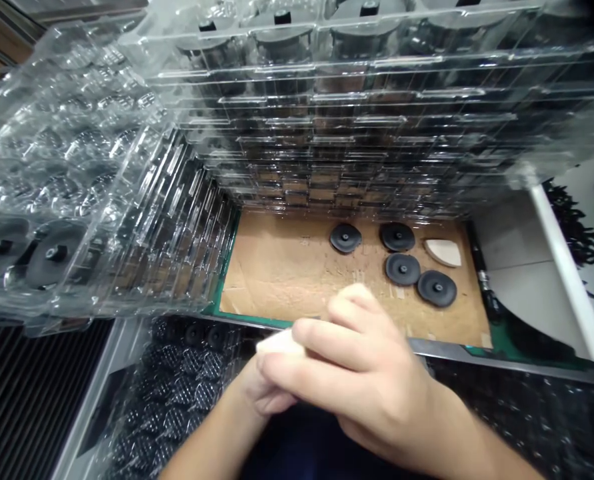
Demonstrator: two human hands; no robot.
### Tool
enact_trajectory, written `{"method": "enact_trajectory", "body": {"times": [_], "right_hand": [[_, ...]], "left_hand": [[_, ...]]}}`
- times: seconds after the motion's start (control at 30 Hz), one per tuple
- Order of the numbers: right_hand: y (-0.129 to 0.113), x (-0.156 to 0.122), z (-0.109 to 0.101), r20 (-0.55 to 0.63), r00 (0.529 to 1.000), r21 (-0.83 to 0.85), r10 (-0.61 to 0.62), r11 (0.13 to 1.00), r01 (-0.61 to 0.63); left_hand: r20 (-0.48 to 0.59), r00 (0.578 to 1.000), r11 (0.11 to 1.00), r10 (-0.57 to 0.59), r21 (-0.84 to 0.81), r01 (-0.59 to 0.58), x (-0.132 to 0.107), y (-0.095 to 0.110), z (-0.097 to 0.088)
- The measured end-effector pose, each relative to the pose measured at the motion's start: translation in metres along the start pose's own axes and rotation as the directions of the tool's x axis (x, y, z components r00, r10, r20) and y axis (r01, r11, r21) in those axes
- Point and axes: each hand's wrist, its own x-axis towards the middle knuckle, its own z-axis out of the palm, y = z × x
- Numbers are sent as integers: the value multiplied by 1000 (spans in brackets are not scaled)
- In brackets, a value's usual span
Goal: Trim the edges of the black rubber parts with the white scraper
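white piece (279, 343): small, pale, flat-looking; mostly hidden, only one edge shows between the two hands, just nearer the camera than the cardboard sheet (287, 267).
right hand (361, 373): fingers curled over the white piece, lying over the left hand.
left hand (261, 393): under the right hand, fingers touching the white piece from below.

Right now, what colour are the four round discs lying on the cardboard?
The discs are black, lying on brown cardboard; clearest in the head view.
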Motion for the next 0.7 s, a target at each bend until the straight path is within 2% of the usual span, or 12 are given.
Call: {"method": "enact_trajectory", "body": {"times": [0.03, 0.07, 0.13, 0.23, 0.27, 0.33, 0.4, 0.5, 0.57, 0.63, 0.7], "right_hand": [[4, 1, 0, 23, 1000, 74, -15, 997, 13], [12, 0, 0, 28, 999, 126, 22, 992, -25], [35, -3, 5, 22, 977, 147, 214, 965, -215], [76, -20, 29, 74, 874, 160, 480, 859, -486], [86, -27, 41, 98, 849, 176, 519, 831, -528], [99, -43, 65, 59, 827, 190, 559, 807, -559], [98, -57, 83, -40, 802, 191, 596, 792, -580], [81, -68, 88, -160, 766, 222, 623, 778, -587], [67, -71, 83, -170, 778, 241, 605, 791, -563], [56, -73, 78, -131, 813, 249, 567, 813, -527], [50, -76, 78, -95, 843, 242, 529, 834, -496]], "left_hand": [[58, 996, 998, -66, -20, 67, 1, -1, -3], [128, 982, 988, -137, -50, 145, 2, -3, -5], [239, 951, 964, -195, -135, 231, 2, -3, -9], [330, 936, 931, -124, -289, 225, 1, -2, -11], [356, 929, 921, -101, -320, 222, 1, -1, -12], [384, 921, 913, -71, -347, 215, 0, -1, -15], [398, 915, 908, -59, -359, 215, -2, -2, -19], [400, 915, 905, -56, -367, 216, -3, -2, -24], [401, 914, 907, -53, -364, 213, -5, -1, -25], [374, 927, 914, -27, -365, 175, -6, 1, -25], [292, 954, 932, 63, -358, 49, -8, 4, -24]]}}
